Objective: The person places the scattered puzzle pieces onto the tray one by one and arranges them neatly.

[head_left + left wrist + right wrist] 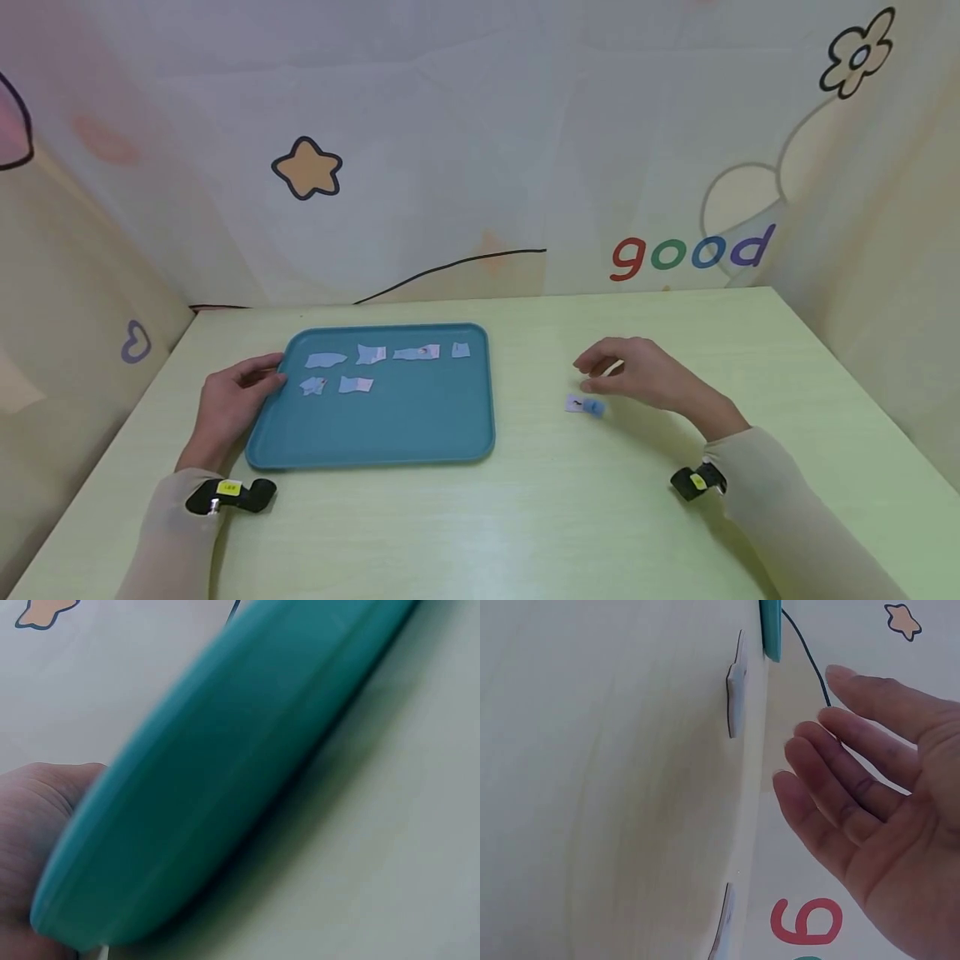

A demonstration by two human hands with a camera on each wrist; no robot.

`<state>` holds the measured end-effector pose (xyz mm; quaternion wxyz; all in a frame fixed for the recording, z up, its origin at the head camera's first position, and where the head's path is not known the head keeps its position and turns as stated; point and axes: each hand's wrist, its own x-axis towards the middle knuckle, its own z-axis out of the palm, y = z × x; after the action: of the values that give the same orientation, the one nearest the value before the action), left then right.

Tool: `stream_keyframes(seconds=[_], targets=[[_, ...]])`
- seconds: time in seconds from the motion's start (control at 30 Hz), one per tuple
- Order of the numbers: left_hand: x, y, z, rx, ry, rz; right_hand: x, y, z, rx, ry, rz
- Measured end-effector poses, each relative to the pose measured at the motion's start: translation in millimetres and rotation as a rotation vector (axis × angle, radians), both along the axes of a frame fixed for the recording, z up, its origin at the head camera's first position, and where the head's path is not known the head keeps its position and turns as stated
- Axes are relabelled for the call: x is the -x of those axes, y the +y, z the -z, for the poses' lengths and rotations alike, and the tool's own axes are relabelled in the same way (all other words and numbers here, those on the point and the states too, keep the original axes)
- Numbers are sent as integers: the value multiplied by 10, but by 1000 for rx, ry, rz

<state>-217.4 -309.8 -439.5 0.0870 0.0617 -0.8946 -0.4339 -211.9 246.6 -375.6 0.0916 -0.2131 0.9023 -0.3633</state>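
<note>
My left hand [232,408] holds the left rim of a teal tray [420,442], thumb and fingers at its edge. In the left wrist view the tray's side [225,750] hides much of that hand. Several small flat pale-blue printed pieces lie on the tray, among them a long one [416,353] in the back row and a shorter one [356,384] in front. Right of the tray, my right hand [637,375] hovers with loosely bent fingers and nothing between them. Just below its fingertips lie a pale piece with a dark mark [574,403] and a bluer piece [594,407].
A pale wooden table [450,533] carries everything. Behind it hangs a printed cloth backdrop [450,167] with a star and the word "good". Each wrist wears a black camera strap, such as the left strap [231,495].
</note>
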Motion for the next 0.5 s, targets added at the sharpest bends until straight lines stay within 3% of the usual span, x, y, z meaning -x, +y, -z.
stream_keyframes(seconds=[0.5], targets=[[4,-6,9,-5,-3,-2,14,81,93,-49,-66,-37]])
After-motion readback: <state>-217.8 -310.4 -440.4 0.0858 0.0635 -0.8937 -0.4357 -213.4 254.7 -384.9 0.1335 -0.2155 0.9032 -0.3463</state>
